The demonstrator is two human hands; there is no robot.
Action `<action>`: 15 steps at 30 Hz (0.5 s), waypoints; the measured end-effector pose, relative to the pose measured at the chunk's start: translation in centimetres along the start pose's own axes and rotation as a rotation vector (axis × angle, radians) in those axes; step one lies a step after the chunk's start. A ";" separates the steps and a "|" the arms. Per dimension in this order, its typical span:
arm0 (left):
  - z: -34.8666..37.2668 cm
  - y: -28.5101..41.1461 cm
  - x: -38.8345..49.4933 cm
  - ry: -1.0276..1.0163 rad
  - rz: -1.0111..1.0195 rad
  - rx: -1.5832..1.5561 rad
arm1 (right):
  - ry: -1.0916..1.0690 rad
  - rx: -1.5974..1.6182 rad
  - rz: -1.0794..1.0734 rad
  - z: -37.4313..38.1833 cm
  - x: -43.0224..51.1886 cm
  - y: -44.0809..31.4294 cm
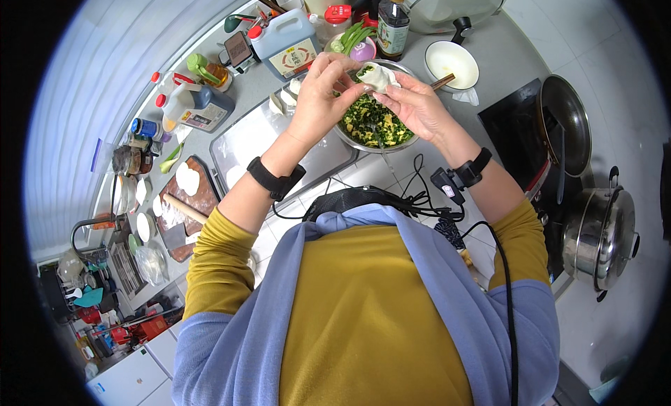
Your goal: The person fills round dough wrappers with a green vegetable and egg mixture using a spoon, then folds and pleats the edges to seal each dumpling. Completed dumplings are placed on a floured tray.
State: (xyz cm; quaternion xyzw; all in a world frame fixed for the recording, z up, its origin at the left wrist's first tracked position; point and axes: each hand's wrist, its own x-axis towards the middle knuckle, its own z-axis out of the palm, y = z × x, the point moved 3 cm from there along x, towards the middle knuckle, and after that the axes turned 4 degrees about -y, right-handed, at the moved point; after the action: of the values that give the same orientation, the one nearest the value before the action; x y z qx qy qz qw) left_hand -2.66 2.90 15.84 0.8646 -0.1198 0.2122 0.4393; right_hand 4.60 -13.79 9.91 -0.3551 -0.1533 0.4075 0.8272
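Between my two hands a dumpling of white dough is held up, with green filling showing at its left end. My left hand pinches it from the left, and my right hand holds its right side and underside. Below them is a metal bowl of chopped greens and yellow egg pieces. Wooden chopsticks rest over the bowl's right rim. Left of the bowl lies a metal tray, with several folded dumplings at its back edge, partly hidden behind my left hand.
A brown board with dough wrappers and a rolling pin lies at left. Jugs and a dark bottle stand behind. At right are a white bowl, a frying pan and a steel pot.
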 end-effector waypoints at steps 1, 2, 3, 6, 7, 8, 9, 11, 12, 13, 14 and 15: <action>-0.1 0.0 0.0 -0.004 0.024 0.028 | -0.022 0.012 -0.004 0.1 0.0 -0.1; -0.1 -0.1 -0.1 -0.003 0.035 0.039 | -0.031 0.021 -0.005 0.1 0.0 -0.1; -0.2 -0.1 -0.1 -0.006 0.037 0.046 | -0.039 0.030 -0.005 0.2 -0.1 -0.2; -0.1 -0.2 -0.1 -0.021 0.054 0.094 | -0.055 0.012 -0.005 0.4 0.0 -0.2; -0.1 -0.2 -0.1 -0.027 0.061 0.114 | -0.052 0.011 -0.004 0.4 0.0 -0.2; -0.1 -0.2 -0.1 -0.040 0.070 0.138 | -0.051 0.010 -0.007 0.4 0.0 -0.2; -0.1 -0.2 0.0 -0.053 0.079 0.162 | -0.068 0.014 -0.016 0.4 0.1 -0.3; -0.1 -0.2 0.1 -0.080 0.105 0.204 | -0.056 0.005 0.001 0.3 0.1 -0.2; -0.1 -0.1 0.1 -0.094 0.124 0.223 | -0.054 0.002 0.001 0.3 0.1 -0.3; -0.1 0.0 0.2 -0.108 0.142 0.241 | -0.060 -0.007 0.003 0.2 0.2 -0.3; -0.2 -0.1 0.2 -0.118 0.126 0.230 | -0.059 -0.016 0.002 0.2 0.1 -0.3; -0.3 -0.1 0.3 -0.127 0.110 0.219 | -0.059 -0.025 0.001 0.1 0.1 -0.3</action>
State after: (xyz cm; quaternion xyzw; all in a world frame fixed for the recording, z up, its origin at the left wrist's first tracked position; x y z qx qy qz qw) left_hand -2.47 3.14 16.06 0.9112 -0.1706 0.1925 0.3217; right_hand 4.78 -13.74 10.19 -0.3535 -0.1825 0.4164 0.8175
